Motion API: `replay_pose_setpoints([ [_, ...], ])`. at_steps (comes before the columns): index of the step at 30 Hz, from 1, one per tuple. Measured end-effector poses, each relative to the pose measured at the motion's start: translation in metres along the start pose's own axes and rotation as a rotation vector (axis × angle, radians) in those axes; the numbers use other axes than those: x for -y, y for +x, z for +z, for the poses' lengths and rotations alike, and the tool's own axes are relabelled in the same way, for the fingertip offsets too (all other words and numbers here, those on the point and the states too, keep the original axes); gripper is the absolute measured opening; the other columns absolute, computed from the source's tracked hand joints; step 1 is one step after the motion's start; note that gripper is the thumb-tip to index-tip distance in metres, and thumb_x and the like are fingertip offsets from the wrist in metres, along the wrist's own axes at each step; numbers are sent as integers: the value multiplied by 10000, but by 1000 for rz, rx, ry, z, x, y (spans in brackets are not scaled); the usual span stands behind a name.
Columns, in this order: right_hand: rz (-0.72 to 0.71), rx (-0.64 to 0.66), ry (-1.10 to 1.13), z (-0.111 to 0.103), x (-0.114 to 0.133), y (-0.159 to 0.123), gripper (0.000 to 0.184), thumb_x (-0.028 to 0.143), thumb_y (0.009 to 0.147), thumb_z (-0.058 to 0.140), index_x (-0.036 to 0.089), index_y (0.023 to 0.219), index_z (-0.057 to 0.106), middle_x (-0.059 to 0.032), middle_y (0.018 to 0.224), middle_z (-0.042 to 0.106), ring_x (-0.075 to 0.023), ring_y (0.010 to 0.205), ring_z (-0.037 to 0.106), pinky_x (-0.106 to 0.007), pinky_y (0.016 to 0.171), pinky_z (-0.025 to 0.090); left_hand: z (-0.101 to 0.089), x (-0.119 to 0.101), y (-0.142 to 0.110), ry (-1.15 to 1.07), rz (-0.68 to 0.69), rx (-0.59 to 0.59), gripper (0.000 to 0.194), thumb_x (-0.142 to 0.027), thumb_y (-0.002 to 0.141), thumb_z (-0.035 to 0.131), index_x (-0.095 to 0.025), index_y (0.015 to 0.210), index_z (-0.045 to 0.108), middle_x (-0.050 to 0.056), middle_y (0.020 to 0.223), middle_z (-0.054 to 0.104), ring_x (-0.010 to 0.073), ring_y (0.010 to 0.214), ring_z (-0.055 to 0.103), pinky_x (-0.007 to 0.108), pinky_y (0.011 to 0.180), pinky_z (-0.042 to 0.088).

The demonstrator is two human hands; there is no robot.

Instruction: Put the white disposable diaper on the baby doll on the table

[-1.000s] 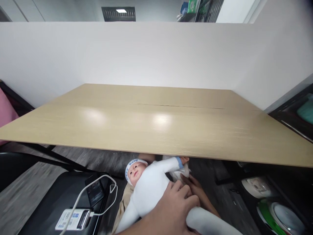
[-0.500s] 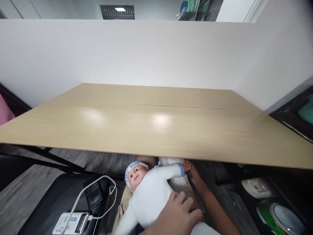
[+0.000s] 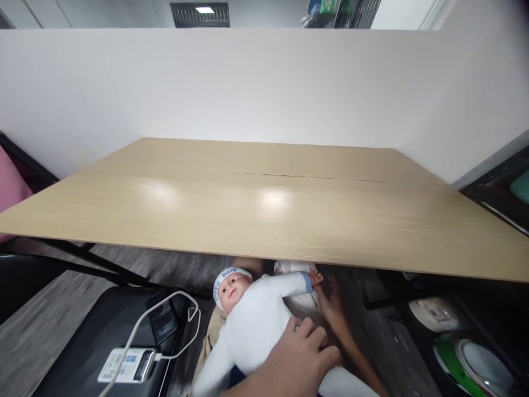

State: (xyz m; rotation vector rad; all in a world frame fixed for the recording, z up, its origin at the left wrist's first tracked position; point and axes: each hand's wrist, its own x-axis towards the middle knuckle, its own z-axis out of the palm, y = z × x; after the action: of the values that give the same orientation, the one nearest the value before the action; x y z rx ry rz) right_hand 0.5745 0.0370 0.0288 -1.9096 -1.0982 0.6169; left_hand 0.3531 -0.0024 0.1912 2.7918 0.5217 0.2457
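A baby doll (image 3: 260, 325) in a white bodysuit and a lettered headband lies face up, tilted, across the wearer's lap below the table edge. My left hand (image 3: 306, 353) is closed over its lower body, fingers curled into the white fabric. Beside the doll's outstretched arm is my right hand (image 3: 332, 300), its thumb and fingers apart near the doll's small hand (image 3: 316, 277). Whether the thumb touches the doll's hand I cannot tell. Under that arm shows a white, cloth-like item (image 3: 303, 301), partly hidden.
A wooden table (image 3: 264, 220) spans the view above the lap, against a white partition (image 3: 264, 88). At left, a black chair seat (image 3: 82, 342) carries a phone (image 3: 163, 322) and a white power bank (image 3: 128, 365) with a cable. Round containers (image 3: 475, 364) stand low at right.
My right hand has loosened from the doll's hand and moved slightly right and down, its fingers spreading. My left hand stays on the doll. The view has shifted slightly.
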Motion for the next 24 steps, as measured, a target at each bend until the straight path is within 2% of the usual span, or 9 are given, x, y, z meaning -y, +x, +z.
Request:
replay_pose_setpoints([
  [3, -240, -36, -189, 19, 7, -18, 802, 558, 949, 585, 128, 1616, 466, -262, 1698, 456, -463, 1605, 384, -657, 1305, 317, -3, -1, 1, -6, -15, 50, 517, -693, 990, 650, -222, 1201, 619, 50, 1154, 683, 275, 1029, 594, 413, 799, 357],
  [5, -406, 14, -313, 32, 9, -24, 768, 451, 962, 590, 171, 1660, 432, -221, 1732, 434, -440, 1643, 333, -648, 1334, 286, -4, -1, 1, -4, -23, 67, 544, -704, 966, 663, -211, 1191, 622, 60, 1156, 680, 282, 1036, 596, 414, 814, 367],
  [8, -456, 67, -366, 42, 7, -16, 762, 390, 962, 583, 214, 1687, 429, -172, 1727, 467, -410, 1665, 317, -607, 1358, 281, -4, -1, 1, 3, -21, 66, 504, -658, 967, 680, -205, 1178, 619, 64, 1159, 681, 280, 1030, 598, 408, 820, 371],
  [10, -471, 125, -361, 40, 3, -5, 754, 403, 968, 571, 217, 1687, 442, -158, 1713, 495, -389, 1653, 361, -594, 1364, 288, -5, -1, 1, 2, -20, 70, 480, -619, 954, 714, -207, 1182, 619, 61, 1167, 687, 275, 1025, 600, 406, 820, 372],
  [15, -433, 272, -319, 8, -1, 10, 785, 527, 973, 576, 148, 1654, 482, -221, 1698, 501, -406, 1613, 437, -638, 1345, 310, -8, 0, 1, -13, -24, 75, 607, -719, 884, 759, -215, 1192, 618, 57, 1168, 689, 285, 1036, 607, 413, 841, 384],
  [17, -397, 238, -277, -11, 6, 3, 836, 571, 987, 599, 150, 1687, 424, -223, 1703, 486, -394, 1606, 447, -620, 1328, 355, -8, 0, 1, -21, -22, 73, 605, -721, 890, 751, -217, 1195, 615, 58, 1182, 685, 288, 1049, 608, 415, 856, 386],
  [20, -405, 172, -238, -41, 28, -15, 986, 600, 998, 659, 201, 1778, 207, -193, 1741, 430, -366, 1613, 437, -584, 1305, 413, -6, 0, -2, -40, -16, 69, 590, -710, 904, 742, -224, 1214, 617, 56, 1201, 678, 287, 1068, 603, 426, 886, 388],
  [22, -481, 121, -257, -58, 46, -25, 980, 582, 1000, 688, 232, 1779, 208, -173, 1735, 442, -366, 1600, 454, -585, 1304, 414, -5, 0, -4, -55, -12, 55, 597, -708, 890, 759, -238, 1232, 623, 54, 1226, 668, 292, 1082, 595, 429, 896, 386],
  [24, -604, 105, -298, -70, 66, -30, 869, 522, 1018, 692, 268, 1750, 299, -142, 1704, 495, -355, 1575, 489, -574, 1314, 403, -5, 0, -7, -69, -6, 35, 561, -665, 893, 778, -259, 1251, 633, 52, 1243, 658, 295, 1091, 589, 425, 894, 380],
])
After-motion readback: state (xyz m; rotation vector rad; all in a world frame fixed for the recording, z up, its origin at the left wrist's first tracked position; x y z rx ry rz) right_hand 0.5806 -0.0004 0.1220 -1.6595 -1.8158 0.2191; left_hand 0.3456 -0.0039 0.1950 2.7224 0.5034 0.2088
